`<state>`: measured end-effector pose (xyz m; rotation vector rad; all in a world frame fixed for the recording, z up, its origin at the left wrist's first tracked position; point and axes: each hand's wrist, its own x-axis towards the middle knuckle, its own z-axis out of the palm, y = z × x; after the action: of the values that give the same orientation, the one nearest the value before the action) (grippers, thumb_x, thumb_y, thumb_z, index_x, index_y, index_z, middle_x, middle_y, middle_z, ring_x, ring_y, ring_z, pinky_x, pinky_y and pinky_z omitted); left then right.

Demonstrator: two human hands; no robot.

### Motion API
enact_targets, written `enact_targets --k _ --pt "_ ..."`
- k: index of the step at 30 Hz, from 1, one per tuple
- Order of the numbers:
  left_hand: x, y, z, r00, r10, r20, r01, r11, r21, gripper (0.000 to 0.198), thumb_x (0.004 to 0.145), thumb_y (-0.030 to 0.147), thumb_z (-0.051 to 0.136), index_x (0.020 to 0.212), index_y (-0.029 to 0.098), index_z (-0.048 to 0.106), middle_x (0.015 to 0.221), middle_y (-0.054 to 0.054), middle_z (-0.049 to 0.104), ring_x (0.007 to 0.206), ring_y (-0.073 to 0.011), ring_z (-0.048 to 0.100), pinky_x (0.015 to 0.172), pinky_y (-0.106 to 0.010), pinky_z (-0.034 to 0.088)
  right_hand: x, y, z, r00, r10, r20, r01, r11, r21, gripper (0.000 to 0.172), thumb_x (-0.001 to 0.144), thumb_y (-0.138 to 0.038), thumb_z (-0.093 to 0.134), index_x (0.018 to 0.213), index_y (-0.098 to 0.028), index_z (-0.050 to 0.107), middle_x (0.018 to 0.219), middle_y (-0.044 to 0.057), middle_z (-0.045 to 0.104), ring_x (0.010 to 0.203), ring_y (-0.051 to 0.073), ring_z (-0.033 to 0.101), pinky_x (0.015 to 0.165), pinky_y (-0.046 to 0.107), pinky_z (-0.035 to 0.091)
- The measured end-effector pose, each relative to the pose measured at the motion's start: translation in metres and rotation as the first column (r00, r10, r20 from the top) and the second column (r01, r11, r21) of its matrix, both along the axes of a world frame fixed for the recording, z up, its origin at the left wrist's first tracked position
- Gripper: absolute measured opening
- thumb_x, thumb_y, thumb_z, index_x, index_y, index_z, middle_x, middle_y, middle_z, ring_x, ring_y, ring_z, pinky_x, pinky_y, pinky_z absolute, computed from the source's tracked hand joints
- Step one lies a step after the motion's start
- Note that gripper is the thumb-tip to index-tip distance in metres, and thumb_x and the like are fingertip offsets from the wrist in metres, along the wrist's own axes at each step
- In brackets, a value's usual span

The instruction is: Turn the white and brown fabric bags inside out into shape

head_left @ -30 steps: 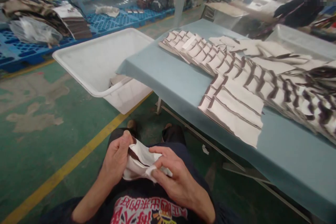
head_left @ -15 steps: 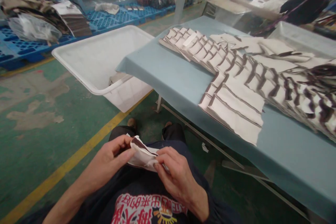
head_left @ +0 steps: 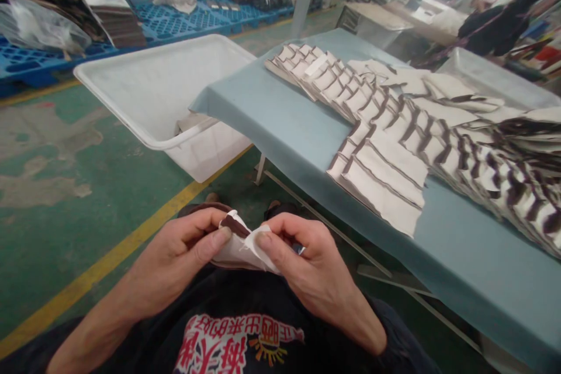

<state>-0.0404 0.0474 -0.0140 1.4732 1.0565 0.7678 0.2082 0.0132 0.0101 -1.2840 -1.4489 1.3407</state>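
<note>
A white piece of fabric with a dark brown side [head_left: 239, 251] is stretched between my two hands, above my lap. My left hand [head_left: 186, 245] pinches its left end between thumb and fingers. At the other end, my right hand [head_left: 302, 251] is closed on a folded-over white edge, thumb on top. Brown shows in the gap between the two grips. To the right, on the blue-covered table [head_left: 302, 143], lie overlapping rows of similar white and brown fabric pieces [head_left: 385, 175].
A white plastic bin [head_left: 166, 93] stands against the table's left end, with some pale material inside. Blue pallets [head_left: 175, 23] hold bags and stacks behind it. A clear tub [head_left: 499, 82] is beyond the table. At the far right, a person in dark clothing [head_left: 499, 23] is visible.
Both hands have risen slightly. My right hand has turned and now folds the white edge over with its thumb. The view has shifted a little.
</note>
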Motion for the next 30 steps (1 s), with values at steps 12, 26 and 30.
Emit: enact_targets --k 12,26,30 --pt "0.003 0.007 0.008 1.000 -0.003 0.031 0.005 0.999 -0.052 0.038 0.099 0.061 0.085 0.091 0.025 0.095 0.088 -0.008 0.092 0.075 -0.0291 0.083 0.064 -0.028 0.066 -0.014 0.016 0.000 0.997 -0.036 0.068 0.028 0.994 0.104 0.018 0.107 -0.038 0.078 0.097 -0.023 0.080 0.075 -0.002 0.078 0.064 0.014 0.067 0.059 0.026 0.047" --pt "0.007 0.005 0.011 0.998 0.056 0.014 -0.057 0.997 0.061 0.033 0.100 0.052 0.081 0.087 0.026 0.096 0.083 -0.006 0.089 0.075 -0.0284 0.084 0.066 -0.027 0.068 -0.033 0.015 -0.010 0.973 -0.165 0.161 0.147 0.982 0.116 0.020 0.103 -0.041 0.079 0.092 -0.024 0.077 0.076 -0.003 0.079 0.064 0.014 0.068 0.059 0.028 0.043" --pt "0.007 0.006 0.011 0.996 0.083 -0.017 -0.083 0.996 0.021 0.033 0.094 0.056 0.084 0.080 0.026 0.093 0.081 -0.006 0.088 0.078 -0.0312 0.084 0.067 -0.030 0.070 -0.035 0.016 -0.013 0.967 -0.188 0.170 0.170 0.979 0.114 0.021 0.103 -0.041 0.080 0.090 -0.025 0.076 0.073 -0.004 0.077 0.063 0.014 0.066 0.060 0.028 0.042"
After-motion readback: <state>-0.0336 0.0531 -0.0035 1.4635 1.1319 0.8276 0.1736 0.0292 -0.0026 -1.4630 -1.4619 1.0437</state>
